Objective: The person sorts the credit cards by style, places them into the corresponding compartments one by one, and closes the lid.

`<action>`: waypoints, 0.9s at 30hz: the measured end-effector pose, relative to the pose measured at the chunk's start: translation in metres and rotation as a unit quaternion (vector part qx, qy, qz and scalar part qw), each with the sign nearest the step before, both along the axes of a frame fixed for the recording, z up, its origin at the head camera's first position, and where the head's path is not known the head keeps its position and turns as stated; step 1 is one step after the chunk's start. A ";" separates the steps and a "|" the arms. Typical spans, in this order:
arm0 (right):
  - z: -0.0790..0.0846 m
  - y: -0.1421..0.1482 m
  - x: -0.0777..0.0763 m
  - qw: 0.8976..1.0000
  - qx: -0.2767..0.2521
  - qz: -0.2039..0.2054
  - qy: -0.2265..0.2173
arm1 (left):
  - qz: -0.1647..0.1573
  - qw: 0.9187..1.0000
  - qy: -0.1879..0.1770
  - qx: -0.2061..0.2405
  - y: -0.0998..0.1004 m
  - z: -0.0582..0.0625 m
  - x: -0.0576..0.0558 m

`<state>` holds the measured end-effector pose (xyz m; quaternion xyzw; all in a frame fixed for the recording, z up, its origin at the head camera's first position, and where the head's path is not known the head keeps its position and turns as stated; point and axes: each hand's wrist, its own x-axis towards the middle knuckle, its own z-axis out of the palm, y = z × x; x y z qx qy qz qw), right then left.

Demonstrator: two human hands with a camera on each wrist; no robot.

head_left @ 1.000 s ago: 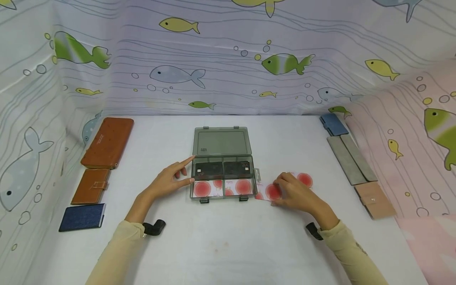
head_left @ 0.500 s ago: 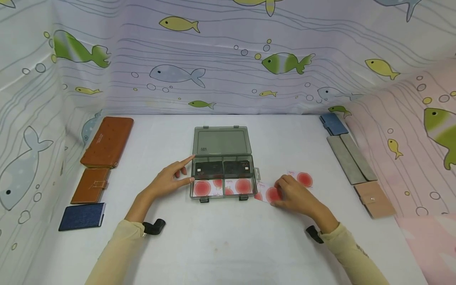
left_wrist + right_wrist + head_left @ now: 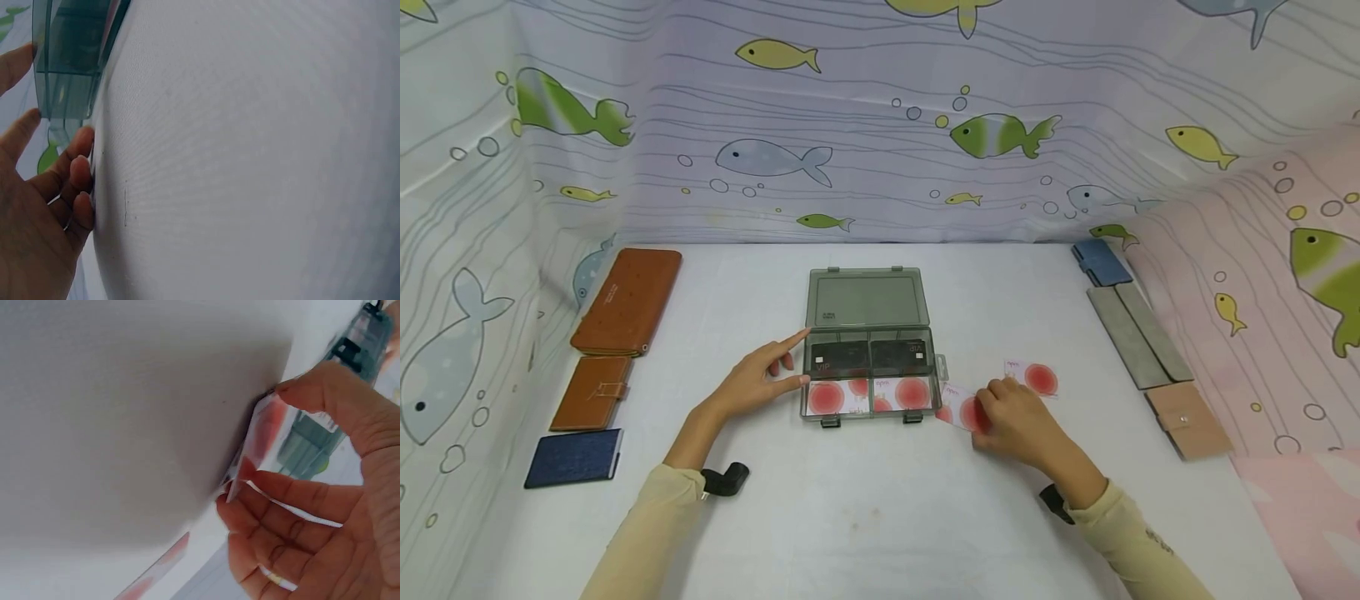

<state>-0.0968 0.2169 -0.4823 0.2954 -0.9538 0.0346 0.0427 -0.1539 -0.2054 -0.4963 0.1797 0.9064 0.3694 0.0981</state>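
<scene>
A translucent grey-green compartment box (image 3: 936,392) lies on the table with its lid (image 3: 868,298) folded back. Black VIP cards (image 3: 838,356) fill its two far compartments, and pink-and-white cards with red circles (image 3: 826,398) its two near ones. At the box's left side, my left hand (image 3: 751,379) touches the wall with index fingertip and thumb; the other fingers are bent under. To the right of the box my right hand (image 3: 1017,423) grips a pink-and-white card (image 3: 956,406) between thumb and fingertips. In the right wrist view this card (image 3: 262,431) stands tilted off the white cloth.
Another pink-and-white card (image 3: 1032,377) lies just beyond my right hand. Along the left are two brown wallets (image 3: 627,298) (image 3: 591,393) and a dark blue booklet (image 3: 572,457). A blue wallet (image 3: 1102,262), a grey one (image 3: 1141,336) and a tan one (image 3: 1190,420) line the right.
My right wrist has swung slightly nearer the body, and the gripped card has turned a little, uncovering more of the card behind it. My left hand and the box have stayed put.
</scene>
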 end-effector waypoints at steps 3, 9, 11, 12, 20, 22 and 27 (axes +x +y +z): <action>0.000 0.003 0.000 1.000 -0.004 0.012 0.009 | 0.000 1.000 0.003 0.001 0.000 0.000 0.000; 0.001 0.013 0.002 0.999 -0.031 -0.003 -0.023 | 0.002 1.000 0.006 -0.005 0.000 -0.002 0.001; 0.002 0.018 0.002 0.999 -0.042 -0.002 -0.022 | 0.001 1.000 0.005 -0.004 0.000 -0.002 0.001; 0.002 0.020 0.003 0.999 -0.048 0.000 -0.020 | 0.000 1.000 0.004 -0.003 0.000 -0.002 0.001; 0.007 0.030 -0.001 0.997 -0.076 0.023 0.008 | 0.000 1.000 0.002 -0.002 0.001 -0.002 -0.001; 0.010 0.031 -0.004 0.995 -0.088 0.037 0.022 | 0.001 1.000 -0.001 -0.001 0.000 -0.002 -0.002; 0.018 0.024 -0.013 0.990 -0.114 0.068 0.043 | 0.001 1.000 0.001 0.001 0.001 -0.002 -0.002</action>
